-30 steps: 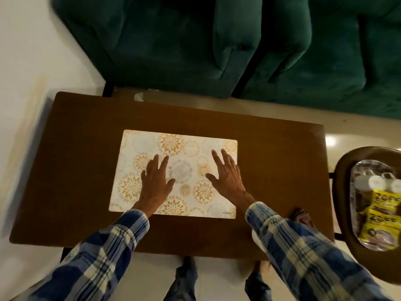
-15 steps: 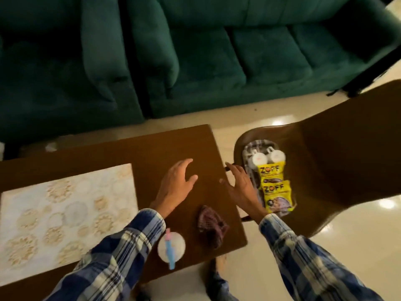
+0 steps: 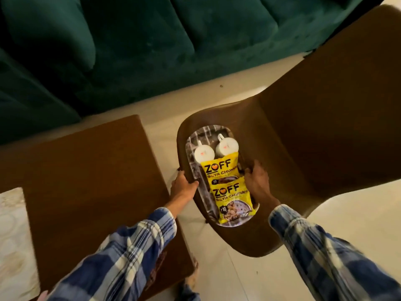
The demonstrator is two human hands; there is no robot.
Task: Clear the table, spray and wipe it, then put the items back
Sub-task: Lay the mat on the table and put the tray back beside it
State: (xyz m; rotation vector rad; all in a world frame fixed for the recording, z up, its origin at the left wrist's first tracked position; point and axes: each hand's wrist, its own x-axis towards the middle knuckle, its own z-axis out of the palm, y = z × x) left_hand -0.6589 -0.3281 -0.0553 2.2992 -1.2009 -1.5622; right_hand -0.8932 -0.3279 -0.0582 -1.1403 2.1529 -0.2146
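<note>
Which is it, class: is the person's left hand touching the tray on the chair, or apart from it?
Touching. The head view shows the left hand with its thumb lying over the left rim of the tray, no gap between them.

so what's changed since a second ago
Both hands left the placemat on the table and moved right to the chair. The left hand now grips the left edge of the tray, and the right hand grips its right edge. The tray, with two cups and two yellow packets, is still on the chair seat. The placemat stayed on the table.
</note>
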